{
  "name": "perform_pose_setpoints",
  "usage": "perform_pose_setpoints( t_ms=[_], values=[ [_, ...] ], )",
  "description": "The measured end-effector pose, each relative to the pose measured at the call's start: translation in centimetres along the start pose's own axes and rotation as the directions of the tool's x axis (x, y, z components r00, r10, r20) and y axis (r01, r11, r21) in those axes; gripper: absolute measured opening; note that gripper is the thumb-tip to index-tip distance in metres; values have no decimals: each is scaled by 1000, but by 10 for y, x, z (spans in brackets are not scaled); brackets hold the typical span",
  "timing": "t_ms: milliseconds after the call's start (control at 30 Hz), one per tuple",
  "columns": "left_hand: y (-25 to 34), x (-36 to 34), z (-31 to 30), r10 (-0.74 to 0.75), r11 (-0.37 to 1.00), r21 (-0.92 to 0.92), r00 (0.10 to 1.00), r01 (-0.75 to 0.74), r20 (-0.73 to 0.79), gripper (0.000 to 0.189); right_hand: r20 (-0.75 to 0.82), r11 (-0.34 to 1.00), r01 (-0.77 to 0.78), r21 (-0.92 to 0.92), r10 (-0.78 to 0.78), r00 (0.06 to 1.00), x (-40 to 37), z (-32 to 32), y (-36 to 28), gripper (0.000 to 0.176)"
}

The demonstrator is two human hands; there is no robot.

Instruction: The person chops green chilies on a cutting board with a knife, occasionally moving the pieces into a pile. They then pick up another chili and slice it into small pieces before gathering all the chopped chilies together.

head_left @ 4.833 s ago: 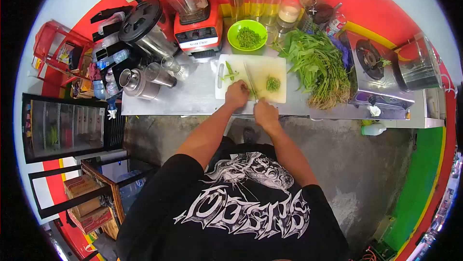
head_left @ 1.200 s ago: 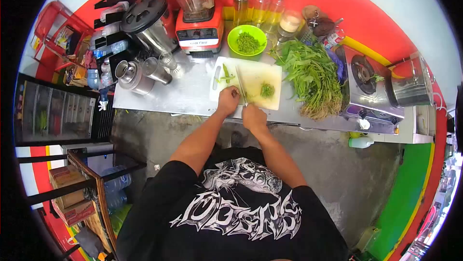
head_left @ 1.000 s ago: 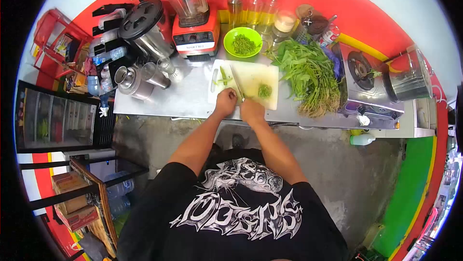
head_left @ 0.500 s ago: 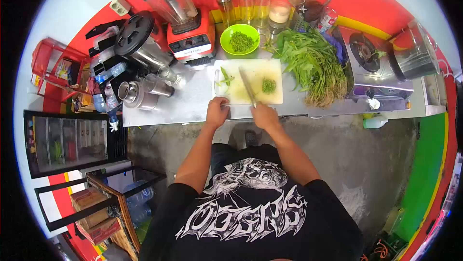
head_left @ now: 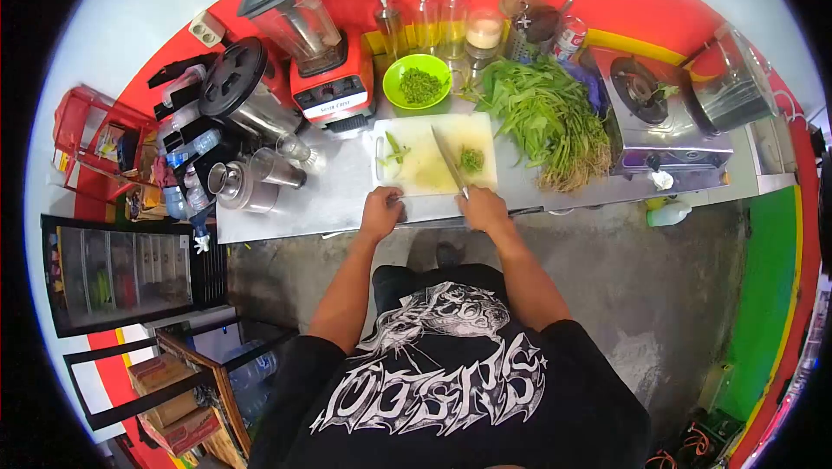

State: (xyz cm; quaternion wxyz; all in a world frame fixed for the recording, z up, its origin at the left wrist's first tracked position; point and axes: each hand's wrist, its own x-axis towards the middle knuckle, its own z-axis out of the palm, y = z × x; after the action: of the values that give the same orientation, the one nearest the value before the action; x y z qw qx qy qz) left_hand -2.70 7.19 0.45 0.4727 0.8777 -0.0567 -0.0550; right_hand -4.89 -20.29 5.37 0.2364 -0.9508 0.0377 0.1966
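My right hand (head_left: 485,208) grips a kitchen knife (head_left: 448,159) by its handle, and the blade slants up and left across a white cutting board (head_left: 420,130). Just right of the blade lies a small pile of chopped green pieces (head_left: 471,159), close against it. A few longer green pieces (head_left: 395,150) rest on the board's left side. My left hand (head_left: 382,211) is at the board's near left edge with its fingers curled in; what they hold, if anything, is hidden.
Behind the board stands a lime-green bowl (head_left: 392,87) of chopped greens. To the right lie a large bunch of leafy greens (head_left: 546,113) and a gas stove (head_left: 672,140). A red blender (head_left: 334,87), metal cups (head_left: 238,187) and pump bottles (head_left: 426,22) line the left and back.
The knife blade has come closer to the chopped pile, which looks smaller and less squared. My left hand stays by the board's near edge. The whole view has shifted slightly.
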Motion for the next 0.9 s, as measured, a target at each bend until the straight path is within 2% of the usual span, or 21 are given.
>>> perform_pose_setpoints(
  t_ms=[133,167,200,267,300,400,433,467,533,600,667,700,733,800,900],
  values=[
    [-4,3,1,-28,999,32,1000,27,12,30,-75,996,-81,23,83,994,0,-16,3,45],
    [-6,4,4,-12,997,80,999,15,-36,35,-122,999,-40,34,44,992,2,-11,9,45],
    [-2,7,3,-13,997,81,999,16,-45,35,-123,999,-32,31,35,992,-2,-15,6,45],
    [5,17,0,72,989,142,984,-49,-162,40,-110,999,-30,36,33,993,-11,-22,1,44],
    [9,21,-2,67,986,164,983,-39,-172,42,-67,997,-79,-2,79,995,-9,-20,3,42],
    [3,38,-3,71,972,234,970,-15,-232,42,-58,995,-97,1,97,994,-4,-16,5,41],
    [3,43,-3,5,970,236,968,56,-251,40,-57,996,-88,-7,87,995,-4,-17,3,41],
    [2,48,-2,-1,970,233,965,64,-261,40,-74,996,-85,-3,85,994,-5,-18,2,41],
    [-1,54,-1,-14,931,343,950,126,-311,40,-82,997,-75,-4,74,994,-8,-16,2,41],
    [5,58,0,-57,940,303,949,155,-310,37,-67,998,-58,35,61,996,-7,-15,6,42],
    [22,62,-4,-120,907,360,954,218,-275,31,-68,992,-33,119,42,997,-7,-18,6,42],
    [18,65,-2,-111,921,329,951,208,-290,23,-91,985,-11,171,27,995,-7,-18,6,41],
    [12,67,0,-111,919,337,955,204,-276,23,-109,975,4,223,20,994,-11,-15,6,41],
    [5,69,4,-62,941,297,945,164,-322,16,-105,969,-33,245,60,993,-15,-17,2,41],
    [12,64,1,-64,944,281,933,171,-355,12,-129,962,26,271,10,992,-17,-16,0,40]
  ],
)
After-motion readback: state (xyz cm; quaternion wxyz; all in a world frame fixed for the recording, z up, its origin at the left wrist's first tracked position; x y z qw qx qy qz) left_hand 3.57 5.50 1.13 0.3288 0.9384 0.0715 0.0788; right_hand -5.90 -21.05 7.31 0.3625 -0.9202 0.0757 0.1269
